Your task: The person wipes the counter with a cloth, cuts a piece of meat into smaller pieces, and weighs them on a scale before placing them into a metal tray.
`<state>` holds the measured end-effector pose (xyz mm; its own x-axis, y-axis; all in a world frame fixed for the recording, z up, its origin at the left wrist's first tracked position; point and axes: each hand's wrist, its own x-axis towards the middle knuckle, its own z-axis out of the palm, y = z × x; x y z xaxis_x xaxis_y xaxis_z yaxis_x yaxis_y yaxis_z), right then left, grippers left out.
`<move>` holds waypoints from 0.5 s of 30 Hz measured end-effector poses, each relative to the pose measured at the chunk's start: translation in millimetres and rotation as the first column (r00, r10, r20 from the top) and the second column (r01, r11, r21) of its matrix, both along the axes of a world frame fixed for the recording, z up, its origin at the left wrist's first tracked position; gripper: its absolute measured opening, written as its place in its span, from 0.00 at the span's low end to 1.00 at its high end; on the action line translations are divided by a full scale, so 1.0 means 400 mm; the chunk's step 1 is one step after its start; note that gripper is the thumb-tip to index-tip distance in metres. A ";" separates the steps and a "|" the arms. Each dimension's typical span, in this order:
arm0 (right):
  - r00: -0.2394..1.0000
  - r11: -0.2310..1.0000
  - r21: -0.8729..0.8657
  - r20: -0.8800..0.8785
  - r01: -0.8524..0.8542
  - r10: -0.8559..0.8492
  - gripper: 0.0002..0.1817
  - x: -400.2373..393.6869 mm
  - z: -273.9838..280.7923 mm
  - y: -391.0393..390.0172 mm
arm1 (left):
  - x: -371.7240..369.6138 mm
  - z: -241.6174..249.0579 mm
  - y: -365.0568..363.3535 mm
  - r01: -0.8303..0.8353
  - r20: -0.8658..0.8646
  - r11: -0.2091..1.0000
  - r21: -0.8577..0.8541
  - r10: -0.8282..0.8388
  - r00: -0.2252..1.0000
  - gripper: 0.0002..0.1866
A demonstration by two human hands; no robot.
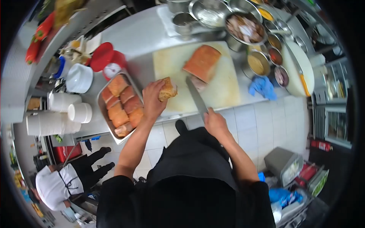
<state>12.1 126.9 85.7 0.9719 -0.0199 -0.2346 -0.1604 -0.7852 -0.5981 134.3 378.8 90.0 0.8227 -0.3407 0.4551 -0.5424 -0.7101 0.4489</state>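
The steel surface [142, 36] carries a pale cutting board [224, 91] with a block of orange-crusted meat [202, 62] on it. Left of the board sits a metal tray [102, 110] of cut pieces, with a blue cloth [262, 87] at the right edge.

Head camera, steep downward fisheye, close above counter [140, 34].

Both bare forearms reach forward from short black sleeves, elbows bent and held close to the body. The left hand [153, 99] is raised, wrist cocked, its fingers curled tight around what it grips, thumb toward the body. The right hand [215, 122] sits lower and nearer the body, closed in a fist around a handle, knuckles up, wrist straight.
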 end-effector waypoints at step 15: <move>0.975 0.987 0.087 -0.166 -0.135 0.148 0.14 0.014 0.177 0.004 | -0.041 -0.017 -0.100 0.162 -0.244 0.980 -0.112 -0.185 0.952 0.22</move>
